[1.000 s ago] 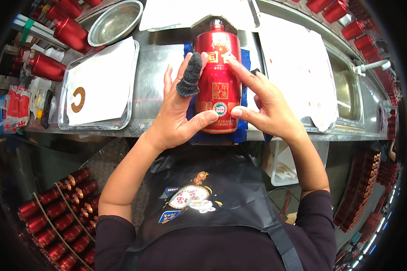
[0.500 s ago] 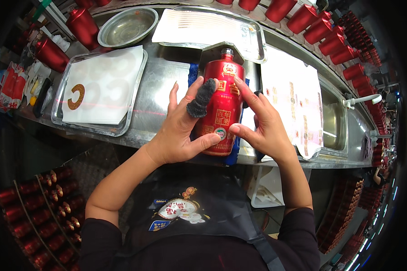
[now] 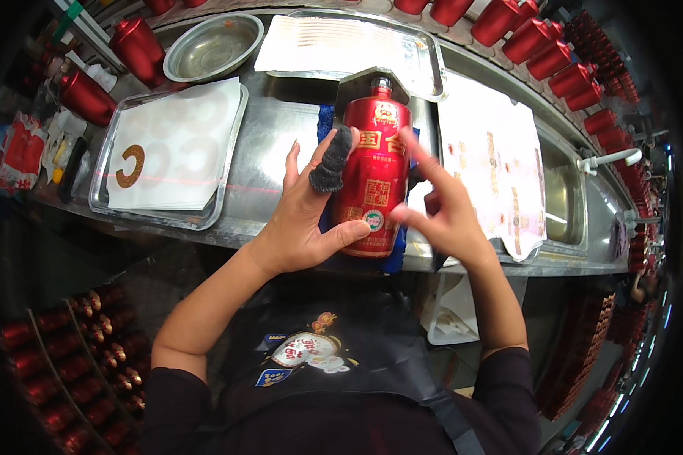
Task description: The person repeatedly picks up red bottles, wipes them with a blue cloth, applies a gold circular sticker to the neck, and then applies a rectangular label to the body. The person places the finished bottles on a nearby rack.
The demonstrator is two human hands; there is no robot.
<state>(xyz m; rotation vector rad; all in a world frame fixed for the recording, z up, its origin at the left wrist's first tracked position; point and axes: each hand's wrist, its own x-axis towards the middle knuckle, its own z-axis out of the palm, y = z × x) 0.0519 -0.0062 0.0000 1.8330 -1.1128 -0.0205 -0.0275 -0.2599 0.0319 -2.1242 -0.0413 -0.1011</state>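
A red bottle (image 3: pixel 377 159) with gold markings and a small round green-and-white sticker lies face up in front of me, its neck pointing away. Its neck end lies at a dark angular holder (image 3: pixel 351 89), and blue cloth (image 3: pixel 393 263) shows beneath it. My left hand (image 3: pixel 300 220) is open along the bottle's left side, thumb on the lower front and dark fabric covers on some fingers near the edge. On the other side, my right hand (image 3: pixel 449 216) is open and slightly blurred, its thumb and forefinger spread near the bottle's right edge; contact there is unclear.
Left stands a metal tray (image 3: pixel 224 178) with white sheets and one gold C-shaped piece, below a metal bowl (image 3: pixel 214 47). Another tray (image 3: pixel 438 64) lies behind. Right are label sheets (image 3: pixel 493 167) beside a sink (image 3: pixel 565 212). Several red bottles (image 3: pixel 501 23) line the back.
My right hand has shifted slightly right, and its forefinger has drawn back from the bottle's upper front. My left hand and the bottle stay nearly in place.
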